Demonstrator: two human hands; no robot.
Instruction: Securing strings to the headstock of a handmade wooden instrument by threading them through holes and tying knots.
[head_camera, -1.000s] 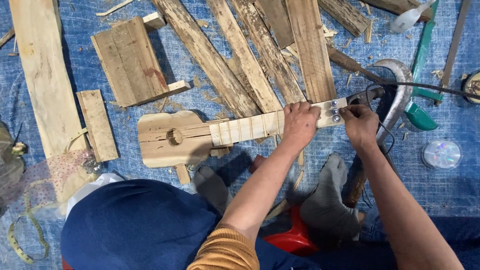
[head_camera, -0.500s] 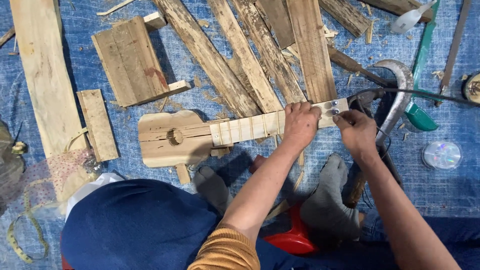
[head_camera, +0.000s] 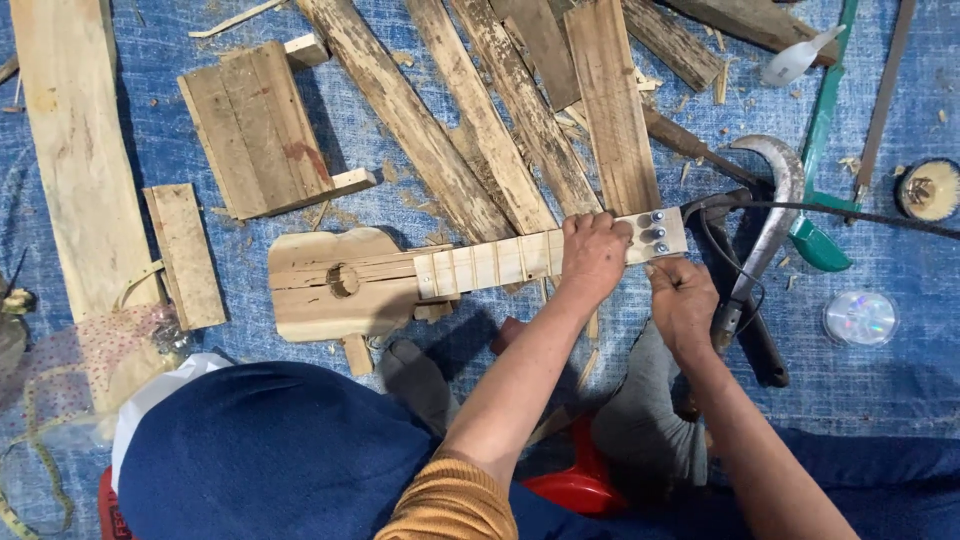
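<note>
The small wooden guitar (head_camera: 400, 285) lies flat on the blue tarp (head_camera: 900, 400), body toward its left side, neck running right, the headstock (head_camera: 655, 235) ending near the middle of the tarp's right half. It is raw pale wood: a round sound hole in the body, light strips crossing the neck like frets, a split along the body's grain, and three small metal pegs (head_camera: 650, 233) on the headstock.

My left hand (head_camera: 592, 258) is clamped over the neck just short of the headstock, fingers wrapped down tight. My right hand (head_camera: 682, 300) sits just below the headstock, fingers pinched together on something small I cannot make out.

I judge the risks so: only my left hand steadies the piece, so a hard push at the pegs could swing the body round on the slick tarp. The thin headstock could split along its grain if I force a peg. The curved sickle (head_camera: 770, 215) lies just beside my right hand, and a slip could carry my knuckles onto its blade. Rough planks (head_camera: 480, 120) crowd the tarp's far edge.
</note>
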